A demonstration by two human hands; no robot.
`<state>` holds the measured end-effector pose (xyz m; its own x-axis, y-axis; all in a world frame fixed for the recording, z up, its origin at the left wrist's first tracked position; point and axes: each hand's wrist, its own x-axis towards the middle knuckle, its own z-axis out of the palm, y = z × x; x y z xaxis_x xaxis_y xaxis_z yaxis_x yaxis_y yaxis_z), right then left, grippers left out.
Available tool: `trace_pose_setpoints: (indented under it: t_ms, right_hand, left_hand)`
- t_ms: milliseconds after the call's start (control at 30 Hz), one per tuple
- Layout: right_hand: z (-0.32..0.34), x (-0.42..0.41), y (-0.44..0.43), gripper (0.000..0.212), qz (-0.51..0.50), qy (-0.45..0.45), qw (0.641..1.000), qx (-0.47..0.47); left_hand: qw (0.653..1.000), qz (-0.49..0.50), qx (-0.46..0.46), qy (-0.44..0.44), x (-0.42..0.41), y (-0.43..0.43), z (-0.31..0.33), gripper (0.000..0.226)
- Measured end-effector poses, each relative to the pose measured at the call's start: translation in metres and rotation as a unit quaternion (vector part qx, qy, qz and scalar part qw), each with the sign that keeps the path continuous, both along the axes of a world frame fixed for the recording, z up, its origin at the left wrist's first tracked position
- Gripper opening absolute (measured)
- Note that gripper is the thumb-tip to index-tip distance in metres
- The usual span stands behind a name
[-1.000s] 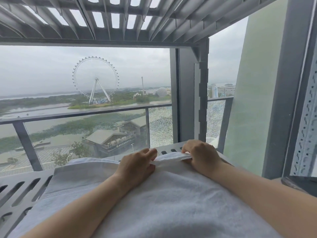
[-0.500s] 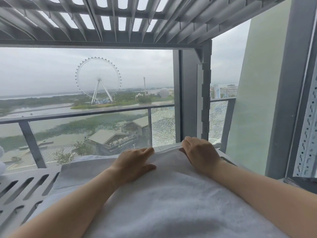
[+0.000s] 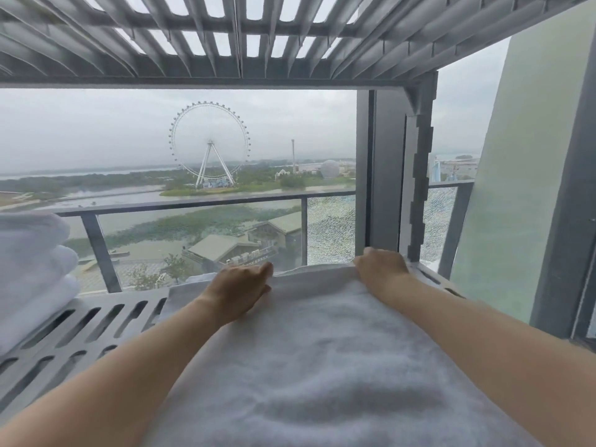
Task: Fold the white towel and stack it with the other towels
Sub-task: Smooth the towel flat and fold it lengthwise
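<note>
Head view: looking forward and down along both bare forearms to a rack in front of a window.
Folded towels (image 3: 32,269): white stack at the far left edge, rolled folds facing right, sitting on the shelf; partly cut off by the frame.
Slotted shelf (image 3: 80,330): grey metal with long slots, carries the stack and the towel being worked.
Railing (image 3: 193,204): grey bar with glass panels outside the window, behind the shelf.
Ferris wheel (image 3: 209,145): far off, left of centre, under grey sky.
Left hand (image 3: 238,285): palm down on the far left part of the towel, fingers straight and released, thumb spread toward the right, pressing flat.
White towel (image 3: 322,350): spread on the shelf, centre to right, running from the near edge of the frame to its far edge between the two hands; well apart from the stack, with bare slots between.
Right hand (image 3: 380,266): on the towel's far right edge, knuckles up, fingers bent down over the edge, tips hidden; cannot tell whether they grasp or only press.
Upper shelf (image 3: 238,37): slatted grey metal overhead.
Rack post (image 3: 419,162): grey upright just behind the right hand.
</note>
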<state>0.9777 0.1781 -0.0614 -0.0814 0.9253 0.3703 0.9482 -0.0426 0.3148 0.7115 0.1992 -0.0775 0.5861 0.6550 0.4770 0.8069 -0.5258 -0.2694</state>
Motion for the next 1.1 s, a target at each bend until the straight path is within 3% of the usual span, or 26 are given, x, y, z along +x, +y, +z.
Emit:
trace_pose_setpoints:
  t_ms: [100, 167, 233, 367, 433, 533, 600, 667, 800, 933, 1100]
  right_hand:
    - [-0.014, 0.001, 0.004, 0.031, -0.015, 0.103, 0.994, -0.034]
    - [-0.021, 0.010, 0.005, 0.021, 0.016, 0.184, 0.983, -0.003]
    - [-0.026, 0.018, 0.003, 0.018, 0.049, 0.208, 0.976, 0.049]
    - [-0.025, 0.016, 0.003, 0.021, 0.105, 0.131, 0.975, 0.146]
    - [-0.025, 0.014, 0.000, 0.020, 0.110, 0.117, 0.978, 0.130]
    - [-0.025, 0.015, -0.013, 0.020, 0.094, 0.121, 0.981, 0.115]
    - [-0.024, 0.016, -0.024, 0.021, 0.086, 0.096, 0.984, 0.123]
    - [-0.024, 0.018, -0.035, 0.020, 0.084, 0.081, 0.985, 0.124]
    - [-0.024, 0.025, -0.056, 0.040, 0.098, 0.055, 0.987, 0.117]
    - [-0.016, 0.029, -0.071, 0.021, 0.151, 0.046, 0.974, 0.164]
    - [0.010, 0.019, -0.084, 0.006, 0.122, 0.030, 0.962, 0.243]
  left_hand:
    - [1.000, 0.026, 0.011, 0.007, 0.001, 0.003, -0.004, 0.024]
    - [0.999, 0.037, 0.015, 0.000, 0.002, 0.005, -0.003, 0.024]
    - [0.998, 0.027, 0.048, -0.010, 0.004, 0.004, -0.003, 0.023]
    - [0.986, -0.035, 0.164, -0.010, 0.001, -0.006, -0.001, 0.039]
    - [0.987, -0.030, 0.159, -0.010, -0.001, -0.011, -0.002, 0.043]
    - [0.992, -0.023, 0.121, -0.039, -0.001, -0.019, -0.005, 0.022]
    - [0.995, -0.013, 0.085, -0.050, 0.001, -0.027, -0.009, 0.026]
    - [0.995, -0.011, 0.086, -0.053, 0.003, -0.036, -0.008, 0.029]
    - [0.988, -0.039, 0.148, -0.013, 0.003, -0.063, -0.001, 0.023]
    - [0.976, -0.076, 0.201, 0.016, -0.004, -0.075, 0.009, 0.018]
    - [0.974, -0.117, 0.196, 0.011, -0.011, -0.073, 0.035, 0.027]
